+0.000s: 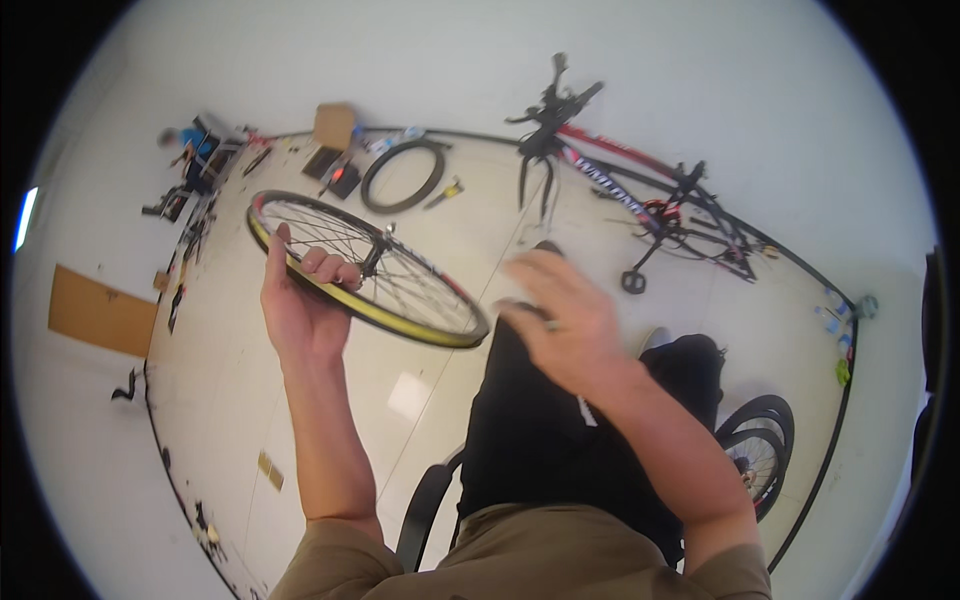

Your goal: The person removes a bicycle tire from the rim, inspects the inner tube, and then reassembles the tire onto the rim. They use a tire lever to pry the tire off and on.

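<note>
My left hand [308, 305] is closed round the near left part of a bare bicycle wheel rim [400, 325], its fingers reaching in past the edge toward the spokes. The wheel is tilted in the air, has a yellow band along its outer edge, and carries no tyre. Dark hub and thin spokes show inside the rim. To the right of the wheel, above my dark-trousered lap, my right hand [570, 325] is smeared by motion. Its fingers look stretched and apart, and nothing shows in them.
A loose black tyre [367, 180] lies on the floor beyond the wheel, with a yellow-and-black tool [445, 193] beside it. A cardboard box [334, 127] stands at the far wall. Far right, a bicycle frame [610, 185] leans there without wheels. More wheels [770, 430] lie right of my legs.
</note>
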A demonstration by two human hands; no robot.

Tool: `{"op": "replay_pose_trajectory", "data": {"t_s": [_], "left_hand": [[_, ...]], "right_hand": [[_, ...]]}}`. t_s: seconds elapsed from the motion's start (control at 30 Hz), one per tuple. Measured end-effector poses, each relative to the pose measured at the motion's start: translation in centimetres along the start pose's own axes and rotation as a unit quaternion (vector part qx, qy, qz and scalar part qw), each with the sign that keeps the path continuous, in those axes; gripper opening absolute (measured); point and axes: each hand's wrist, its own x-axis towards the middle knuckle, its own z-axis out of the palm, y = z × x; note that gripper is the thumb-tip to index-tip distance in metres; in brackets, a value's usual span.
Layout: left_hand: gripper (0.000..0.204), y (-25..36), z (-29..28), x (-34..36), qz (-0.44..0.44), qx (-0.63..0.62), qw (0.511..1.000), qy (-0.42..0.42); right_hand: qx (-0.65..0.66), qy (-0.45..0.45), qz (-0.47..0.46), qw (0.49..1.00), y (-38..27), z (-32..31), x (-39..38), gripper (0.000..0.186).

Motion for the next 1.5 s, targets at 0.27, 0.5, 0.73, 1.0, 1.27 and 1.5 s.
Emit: {"op": "replay_pose_trajectory", "data": {"t_s": [0.27,0.5,0.73,1.0,1.27,1.5], "left_hand": [[0.036,-3.6,-16.8,1.6,-0.150,0.320,0.919,0.176],[0.026,-14.4,-27.0,0.3,-0.202,0.435,0.865,0.148],[0.048,-26.5,-35.4,-1.9,-0.233,0.513,0.824,0.062],[0.066,-32.4,-37.9,-7.8,-0.324,0.474,0.808,-0.134],[0.069,-33.0,-39.5,-5.1,-0.324,0.664,0.662,-0.126],[0.079,-30.5,-37.6,3.2,-0.143,0.768,0.623,-0.036]], "right_hand": [[0.089,0.091,0.426,0.896,6.5,-6.8,-6.8,0.017],[0.220,0.180,0.542,0.791,7.4,-11.5,-8.9,0.021],[0.192,0.200,0.585,0.763,6.7,-13.4,-12.2,0.021],[0.215,0.237,0.636,0.702,7.2,-12.7,-15.3,0.025],[0.326,0.227,0.627,0.671,8.2,-11.2,-16.0,0.056],[0.361,0.223,0.641,0.639,8.9,-9.5,-16.8,0.052]]}}
